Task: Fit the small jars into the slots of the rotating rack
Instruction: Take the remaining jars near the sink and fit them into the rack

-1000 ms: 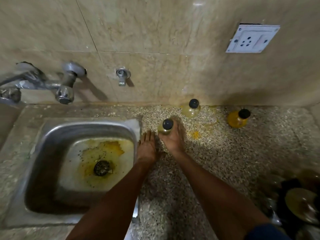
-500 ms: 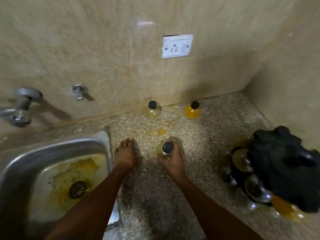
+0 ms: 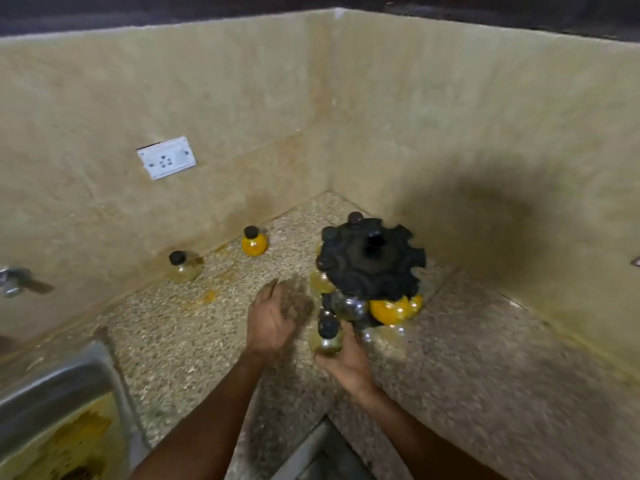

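Jar with a black cap (image 3: 327, 336), pale and yellowish inside, sits upright in the right hand (image 3: 348, 362), whose grip is curled around its lower body from beneath. Just beyond that grip stands the black rotating rack (image 3: 372, 263), its notched top disc above a ring of jars already seated; two orange-filled ones (image 3: 394, 310) show on the side nearest the held jar, with clearer ones beside them. The held jar is right at the rack's near edge, though motion blur hides whether it touches it. Left of this grip, the left hand (image 3: 277, 317) hovers over the speckled worktop (image 3: 194, 334) with fingers loosely extended, holding nothing. Farther off beyond the left hand, two loose jars stand against the wall: an orange jar (image 3: 254, 242) and a pale jar (image 3: 183, 268). A white socket (image 3: 167, 157) is on the wall above them, and a steel sink (image 3: 52, 386) lies well to the left of both hands.
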